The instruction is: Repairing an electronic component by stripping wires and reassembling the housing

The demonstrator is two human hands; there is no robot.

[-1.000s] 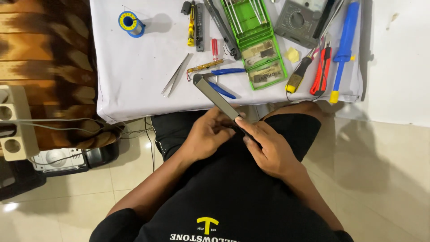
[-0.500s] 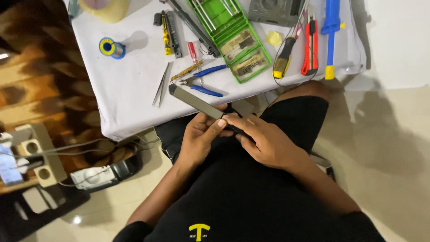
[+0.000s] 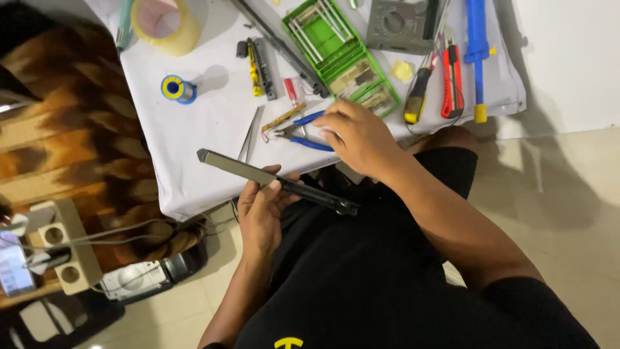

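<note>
Two hands show in the head view: the left hand [image 3: 261, 210] is closed around a long grey phone [image 3: 278, 182], held slanted over the lap below the table [image 3: 213, 123] edge. Right hand [image 3: 361, 137], fingers loosely spread and empty, rests on blue-handled pliers [image 3: 303, 132].

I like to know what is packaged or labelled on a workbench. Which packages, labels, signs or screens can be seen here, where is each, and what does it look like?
Green plastic case: top centre of the white table, open, rectangular, with compartments of small parts.
Solder spool: table's left part, round, blue with a yellow label face.
Lit screen: far left edge, small, pale blue glow, mostly cut off.
Shirt print: bottom edge, yellow on black.
</note>
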